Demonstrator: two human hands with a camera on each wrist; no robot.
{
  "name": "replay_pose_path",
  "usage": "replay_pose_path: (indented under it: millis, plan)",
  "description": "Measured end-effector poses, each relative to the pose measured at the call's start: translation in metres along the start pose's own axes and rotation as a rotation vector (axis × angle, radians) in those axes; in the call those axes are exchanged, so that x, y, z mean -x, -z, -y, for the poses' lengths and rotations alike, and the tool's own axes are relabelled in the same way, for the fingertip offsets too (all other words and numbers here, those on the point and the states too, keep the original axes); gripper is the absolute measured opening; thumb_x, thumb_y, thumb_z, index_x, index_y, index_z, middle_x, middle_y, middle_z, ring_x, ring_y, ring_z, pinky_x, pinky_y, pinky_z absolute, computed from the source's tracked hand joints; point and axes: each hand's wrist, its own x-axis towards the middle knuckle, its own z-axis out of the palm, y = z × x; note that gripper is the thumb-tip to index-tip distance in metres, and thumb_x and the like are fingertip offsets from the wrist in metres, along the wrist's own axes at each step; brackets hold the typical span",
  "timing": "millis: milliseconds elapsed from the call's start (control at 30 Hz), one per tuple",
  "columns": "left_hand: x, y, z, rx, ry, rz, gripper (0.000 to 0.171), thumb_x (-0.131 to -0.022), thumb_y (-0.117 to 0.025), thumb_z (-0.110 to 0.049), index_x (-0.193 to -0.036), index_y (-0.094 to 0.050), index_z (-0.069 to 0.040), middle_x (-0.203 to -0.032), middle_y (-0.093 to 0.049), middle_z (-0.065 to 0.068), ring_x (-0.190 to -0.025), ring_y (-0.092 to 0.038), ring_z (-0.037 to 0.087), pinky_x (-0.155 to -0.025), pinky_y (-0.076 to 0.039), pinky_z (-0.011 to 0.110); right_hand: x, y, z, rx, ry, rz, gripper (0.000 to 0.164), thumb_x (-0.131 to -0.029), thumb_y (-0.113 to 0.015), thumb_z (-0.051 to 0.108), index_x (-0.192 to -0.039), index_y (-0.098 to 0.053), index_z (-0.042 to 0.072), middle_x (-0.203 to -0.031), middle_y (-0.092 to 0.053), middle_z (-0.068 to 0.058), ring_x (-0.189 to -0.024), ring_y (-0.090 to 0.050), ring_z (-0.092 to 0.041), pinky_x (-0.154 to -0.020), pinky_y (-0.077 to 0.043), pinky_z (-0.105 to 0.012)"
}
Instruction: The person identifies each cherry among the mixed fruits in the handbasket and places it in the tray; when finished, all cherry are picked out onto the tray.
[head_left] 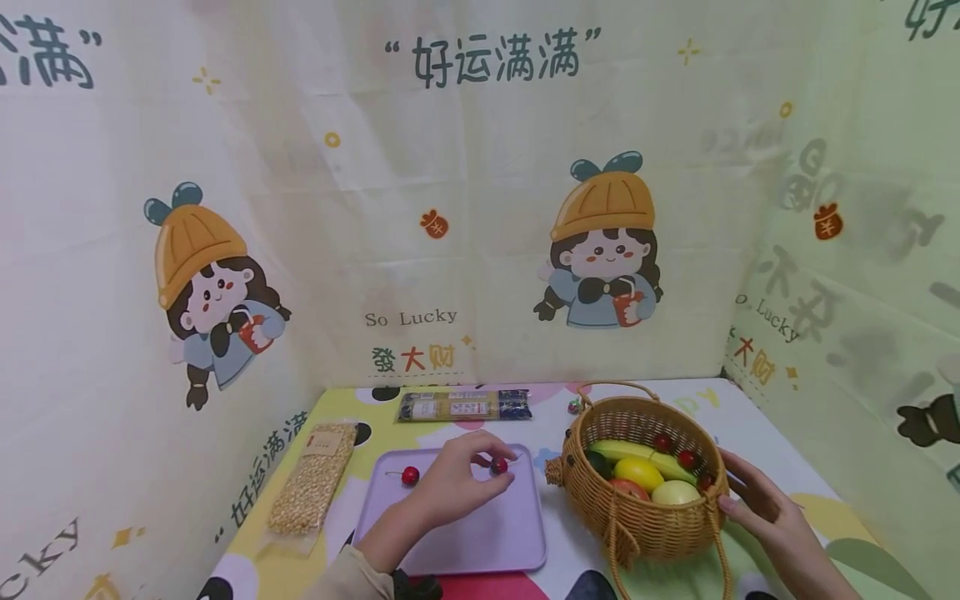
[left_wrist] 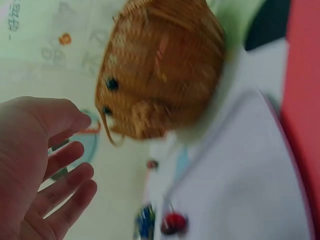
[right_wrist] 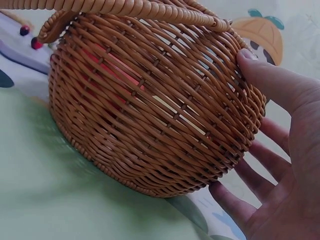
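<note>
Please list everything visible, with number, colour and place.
Basket: 1, brown, at right
Tray: 1, lilac, left of basket
Tray cherries: 2, red, on tray
Basket cherries: 3 visible, red, in basket
Long fruit: 1, yellow-green, in basket
Oval fruit: 1, yellow, in basket
Round fruits: 2, red and pale, in basket
Dark item: 1, green, in basket
Grain packet: 1, beige, left of tray
Long packet: 1, yellowish, behind tray
Small object: 1, multicoloured, behind basket
Table cover: 1, multicoloured, underneath
Printed backdrop: 1, cream, behind and beside
Left sleeve: 1, beige, bottom edge
Left hand: 1, above tray
Right hand: 1, touching basket
</note>
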Motion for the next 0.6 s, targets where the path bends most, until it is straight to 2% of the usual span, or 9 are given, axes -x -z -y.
replay_pose_path:
  millis: [133,233,367,467,600]
  plan:
    - [-0.018,-0.012,-0.023,0.075,-0.031,0.005,0.023,-0.1,-0.084,-0.02,-0.12,-0.081,-0.03,-0.119,-0.078,-0.014,-0.108,-0.073,0.007,-0.095,-0.064,0.028,-0.002,-0.001,0.0,0.004,-0.005,0.0,0.066,-0.115,-0.055,0.007,-0.175,-0.03,0.014,-0.148,-0.049,0.041,-0.127,-0.05,0.027,-0.093,-0.059,-0.017]
    - [-0.033,-0.02,-0.04,0.127,-0.051,0.024,0.021,-0.101,-0.083,-0.022,-0.122,-0.081,-0.023,-0.123,-0.079,-0.007,-0.113,-0.072,0.005,-0.099,-0.065,0.034,-0.002,-0.001,0.001,0.02,-0.014,0.0,0.066,-0.116,-0.055,0.009,-0.176,-0.029,0.014,-0.148,-0.048,0.041,-0.126,-0.049,0.027,-0.094,-0.059,-0.017]
    - [-0.057,-0.032,-0.057,0.17,-0.081,0.07,0.021,-0.103,-0.08,-0.023,-0.124,-0.081,-0.019,-0.126,-0.08,0.0,-0.119,-0.075,0.017,-0.102,-0.065,0.034,-0.002,0.0,0.0,0.048,-0.035,-0.001,0.067,-0.116,-0.056,0.013,-0.177,-0.027,0.016,-0.147,-0.046,0.042,-0.125,-0.048,0.029,-0.094,-0.058,-0.016]
    - [-0.076,-0.04,-0.065,0.183,-0.08,0.105,0.019,-0.104,-0.079,-0.024,-0.123,-0.081,-0.02,-0.124,-0.08,0.0,-0.121,-0.075,0.023,-0.102,-0.063,0.029,-0.002,0.001,-0.001,0.043,-0.025,0.008,0.066,-0.116,-0.055,0.011,-0.176,-0.027,0.015,-0.148,-0.046,0.041,-0.125,-0.048,0.029,-0.094,-0.057,-0.016]
    - [-0.098,-0.049,-0.069,0.178,-0.048,0.123,0.021,-0.104,-0.079,-0.026,-0.122,-0.083,-0.016,-0.115,-0.081,-0.005,-0.114,-0.074,0.008,-0.098,-0.061,0.023,-0.002,0.0,-0.002,0.011,0.008,0.025,0.065,-0.116,-0.053,0.006,-0.176,-0.029,0.014,-0.149,-0.048,0.042,-0.127,-0.048,0.028,-0.094,-0.057,-0.016]
